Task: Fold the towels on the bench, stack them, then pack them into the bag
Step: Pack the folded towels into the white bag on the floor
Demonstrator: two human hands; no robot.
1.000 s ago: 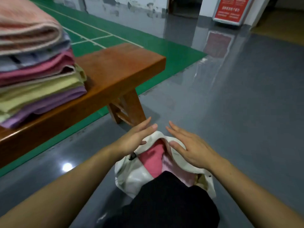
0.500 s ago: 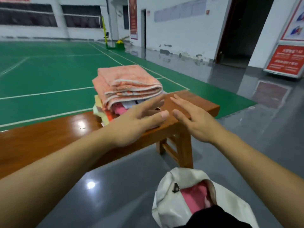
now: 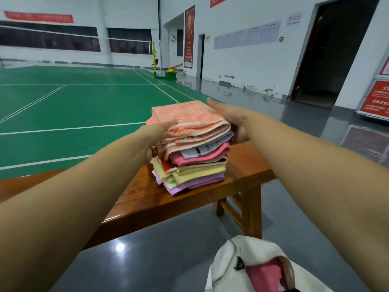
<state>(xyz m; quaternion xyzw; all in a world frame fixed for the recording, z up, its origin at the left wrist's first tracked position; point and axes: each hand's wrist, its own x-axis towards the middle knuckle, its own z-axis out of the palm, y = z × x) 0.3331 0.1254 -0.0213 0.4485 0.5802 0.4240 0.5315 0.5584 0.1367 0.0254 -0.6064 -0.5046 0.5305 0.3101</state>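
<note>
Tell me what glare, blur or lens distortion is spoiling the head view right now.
Head view: wide-angle bending at the edges; a lamp glares off the grey floor; the left hand is motion-blurred, the right hand sharper; the towel stack stays readable.

Terry-cloth towels [image 3: 189, 131], glossy wooden bench [image 3: 151, 199]

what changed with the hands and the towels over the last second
Both hands left the bag and reached to the towel stack on the bench. The left hand now grips its left side and the right hand its right side, around the upper towels. Unchanged: the stack sits on the bench, and the bag on the floor holds a pink towel.
</note>
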